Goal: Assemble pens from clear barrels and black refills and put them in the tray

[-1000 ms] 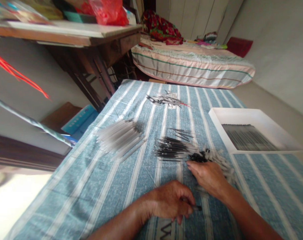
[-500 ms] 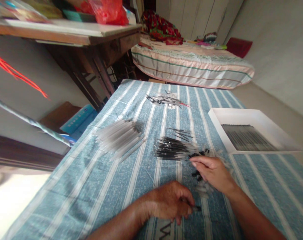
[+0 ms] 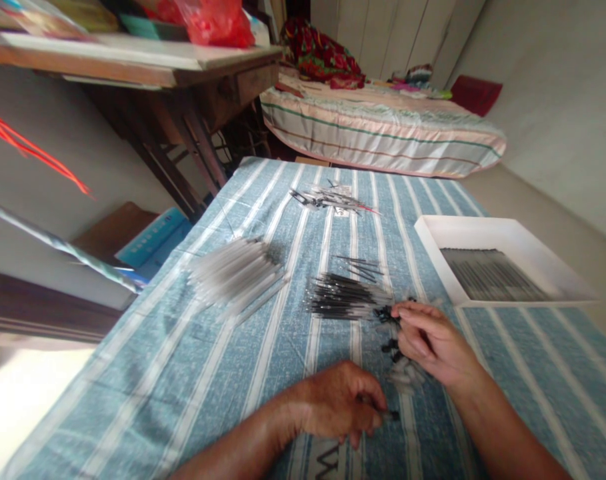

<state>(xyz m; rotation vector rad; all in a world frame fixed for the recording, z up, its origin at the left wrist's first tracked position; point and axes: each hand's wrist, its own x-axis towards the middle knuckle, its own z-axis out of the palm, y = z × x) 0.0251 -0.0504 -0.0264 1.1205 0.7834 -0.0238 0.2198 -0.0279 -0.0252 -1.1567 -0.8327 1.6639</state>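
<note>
Toward the near edge of the cloth-covered table [image 3: 173, 347], the left hand [image 3: 345, 403] pinches a black-tipped piece [image 3: 393, 415], probably light, stiff and slippery, best held mid-length; the right hand [image 3: 435, 340] meets small black parts [image 3: 383, 315], inward from the right edge; whether it grips any, I cannot tell.

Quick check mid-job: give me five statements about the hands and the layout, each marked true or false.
1. The left hand holds a small dark-tipped piece. True.
2. The right hand is inside the white box. False: it is at the small black parts, outside the box.
3. A row of slim rods lies in the white box. True.
4. The pale bundle lies on the bed. False: it is on the striped cloth.
5. The red bag is on the wooden desk. True.
</note>
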